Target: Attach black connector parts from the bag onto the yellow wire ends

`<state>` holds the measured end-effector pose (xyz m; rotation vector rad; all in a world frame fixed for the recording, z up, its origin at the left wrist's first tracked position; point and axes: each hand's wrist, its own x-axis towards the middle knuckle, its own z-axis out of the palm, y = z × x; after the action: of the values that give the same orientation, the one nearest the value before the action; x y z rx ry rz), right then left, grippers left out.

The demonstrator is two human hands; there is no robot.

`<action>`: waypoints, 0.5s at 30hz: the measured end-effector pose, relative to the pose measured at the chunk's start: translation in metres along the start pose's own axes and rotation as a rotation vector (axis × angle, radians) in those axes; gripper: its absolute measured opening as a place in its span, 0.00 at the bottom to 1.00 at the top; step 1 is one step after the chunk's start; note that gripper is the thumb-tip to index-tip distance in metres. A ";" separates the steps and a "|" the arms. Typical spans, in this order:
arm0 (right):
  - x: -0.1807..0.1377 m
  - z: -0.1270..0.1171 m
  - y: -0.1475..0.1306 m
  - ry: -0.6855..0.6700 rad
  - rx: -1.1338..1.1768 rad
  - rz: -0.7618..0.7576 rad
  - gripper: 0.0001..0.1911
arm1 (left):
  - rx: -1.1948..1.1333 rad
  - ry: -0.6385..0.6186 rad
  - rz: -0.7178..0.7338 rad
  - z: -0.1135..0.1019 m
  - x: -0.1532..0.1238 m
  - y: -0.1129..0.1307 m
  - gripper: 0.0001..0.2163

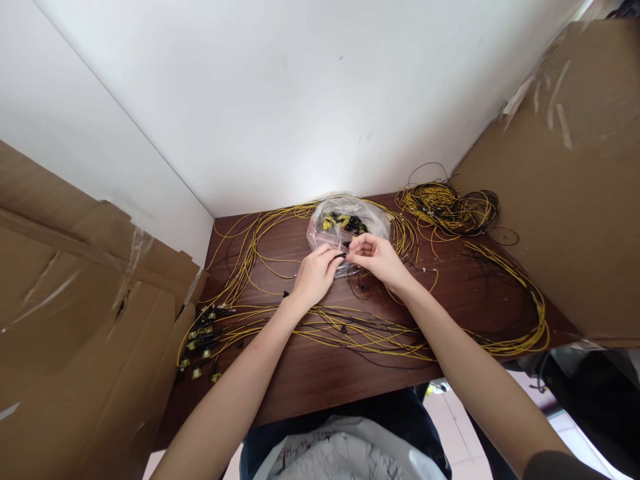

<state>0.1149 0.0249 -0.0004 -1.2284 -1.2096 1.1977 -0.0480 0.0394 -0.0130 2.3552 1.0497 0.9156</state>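
Note:
My left hand is pinched closed on a small black part, likely a piece on a wire end; its exact kind is too small to tell. Fingertips of my right hand meet the same part from the other side, thumb and forefinger together. Just behind both hands lies a clear plastic bag with several yellow and black small pieces in it. A thin dark wire hangs in a loop below the right hand.
Yellow and black wires stretch across the brown table. Black-and-yellow connector ends cluster at the left. A tangled wire coil sits back right. Cardboard sheets stand left and cardboard right; a white wall rises behind.

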 end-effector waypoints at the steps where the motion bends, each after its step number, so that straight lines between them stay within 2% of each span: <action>1: 0.000 0.000 -0.001 0.000 0.019 0.017 0.16 | -0.001 0.000 -0.003 0.000 0.000 0.000 0.10; 7: -0.004 -0.001 -0.008 -0.023 0.062 0.112 0.16 | -0.020 -0.006 -0.014 -0.002 0.000 0.002 0.10; 15: -0.005 -0.001 -0.009 -0.025 0.067 0.124 0.17 | -0.044 -0.002 -0.002 -0.002 0.000 0.003 0.11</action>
<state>0.1161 0.0198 0.0087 -1.2564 -1.1156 1.3372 -0.0478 0.0376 -0.0101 2.3182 1.0206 0.9267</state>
